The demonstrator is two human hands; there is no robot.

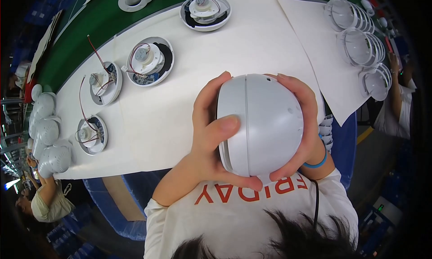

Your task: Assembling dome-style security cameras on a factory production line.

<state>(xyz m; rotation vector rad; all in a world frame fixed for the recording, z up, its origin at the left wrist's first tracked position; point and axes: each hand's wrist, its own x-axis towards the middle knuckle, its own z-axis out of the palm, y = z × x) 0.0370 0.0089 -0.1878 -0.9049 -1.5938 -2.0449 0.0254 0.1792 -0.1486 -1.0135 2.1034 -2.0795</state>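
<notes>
Between my two hands is a rounded white plastic housing (270, 124), held up close to my chest. A seam runs down its left part, and a wider gap shows at its lower left. My left hand (213, 133) grips the left side, its thumb pressed near the seam. Wrapped round the right side is my right hand (306, 119), with a blue band on that wrist. What lies inside the housing is hidden.
On the white tabletop (153, 146), open half-shells with motors and wires stand at left and back: one shell (150, 61), another shell (205, 13). Stacked clear-white shells (360, 47) are at far right, white domed housings (47, 133) at far left. People sit on both sides.
</notes>
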